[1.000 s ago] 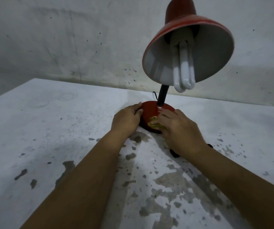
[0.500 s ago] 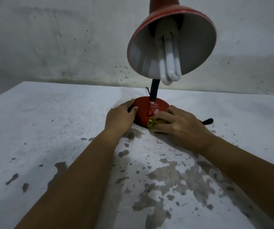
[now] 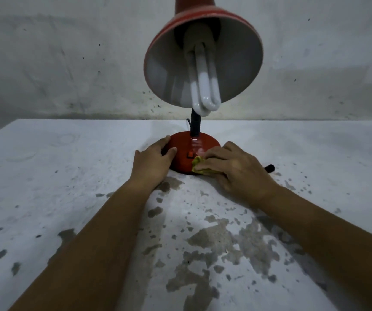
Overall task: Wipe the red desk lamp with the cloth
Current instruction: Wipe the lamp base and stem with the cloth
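Observation:
The red desk lamp stands on the white table, its round red base [image 3: 189,147] in the middle of the view. A black neck [image 3: 195,124] rises to the red shade [image 3: 203,57], which tilts toward me and shows a white tube bulb. My left hand [image 3: 152,161] grips the left side of the base, thumb on top. My right hand [image 3: 234,168] presses a small yellow-green cloth [image 3: 197,166] against the front right of the base, beside the red switch. Most of the cloth is hidden under my fingers.
The white table [image 3: 57,176] has peeling paint with grey patches near me. A black plug or cord end [image 3: 269,169] lies on the table just right of my right hand. A stained grey wall [image 3: 68,63] stands right behind the table.
The view has shifted, so the lamp now sits centred and the shade more overhead. My right hand with the cloth has slid toward the front right of the base. The left hand keeps its hold.

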